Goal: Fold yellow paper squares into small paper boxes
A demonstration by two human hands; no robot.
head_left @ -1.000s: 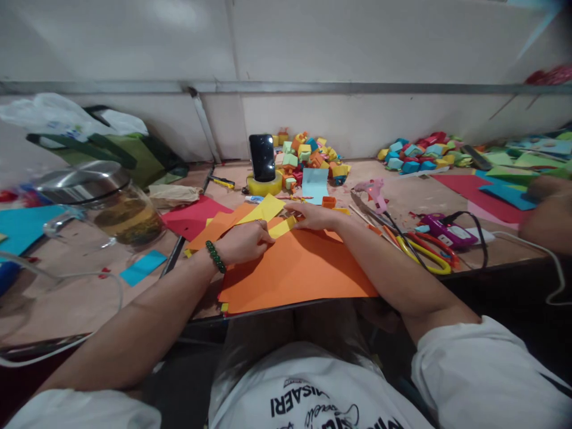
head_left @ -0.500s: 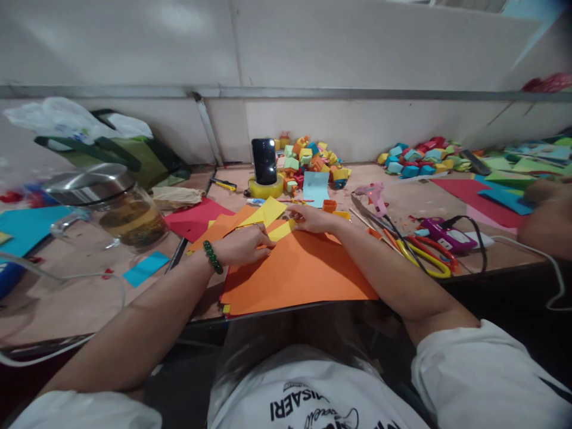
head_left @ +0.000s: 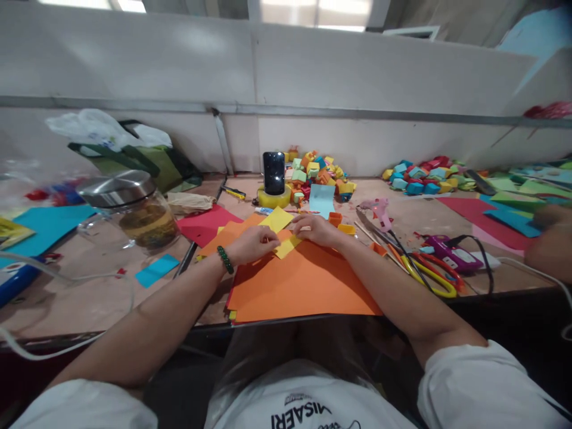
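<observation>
Head view: both hands pinched one small yellow paper strip over a stack of orange sheets.

Nearest the camera, the orange sheets (head_left: 304,283) overhung the near table edge (head_left: 111,298); a nudge from either forearm could have slid the stack off. Above them the left hand (head_left: 252,244), a green bead bracelet (head_left: 226,260) at its wrist, gripped one end of the yellow paper strip (head_left: 287,245), and the right hand (head_left: 317,229) pressed fingertips on the other end, so an uneven pull might have skewed the fold or torn the piece. Just right lay scissors (head_left: 426,271) and a purple glue gun (head_left: 449,250) on its cord, easily snagged by a sweeping elbow. Farther back, a phone (head_left: 274,173) stood on a tape roll (head_left: 272,195) beside heaped paper cubes (head_left: 319,173), liable to topple if bumped.
</observation>
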